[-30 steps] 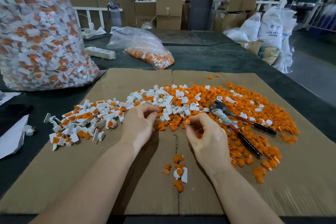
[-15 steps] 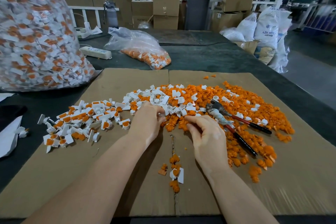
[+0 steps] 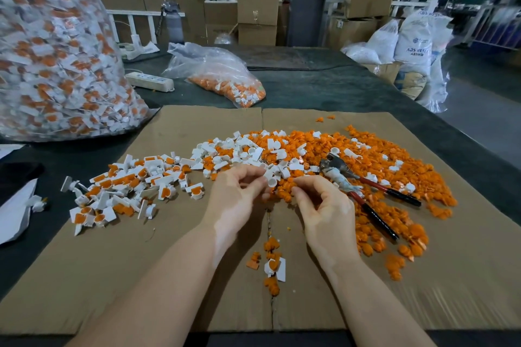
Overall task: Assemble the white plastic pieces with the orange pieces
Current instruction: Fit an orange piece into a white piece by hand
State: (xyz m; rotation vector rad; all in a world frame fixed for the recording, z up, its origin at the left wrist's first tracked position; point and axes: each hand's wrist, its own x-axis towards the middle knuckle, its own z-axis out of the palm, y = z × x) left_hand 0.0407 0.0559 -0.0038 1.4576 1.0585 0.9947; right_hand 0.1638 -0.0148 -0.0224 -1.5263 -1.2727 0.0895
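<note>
My left hand pinches a white piece at its fingertips, just off the near edge of the mixed pile. A second ago those fingers were empty, curled down into the white pieces. My right hand has fingers curled, thumb and forefinger closed at an orange piece; too small to say if it is lifted free. Both hands sit a touch nearer each other than before. Orange pile spreads right on the cardboard, pliers lying on it. Assembled pieces lie left, unchanged.
</note>
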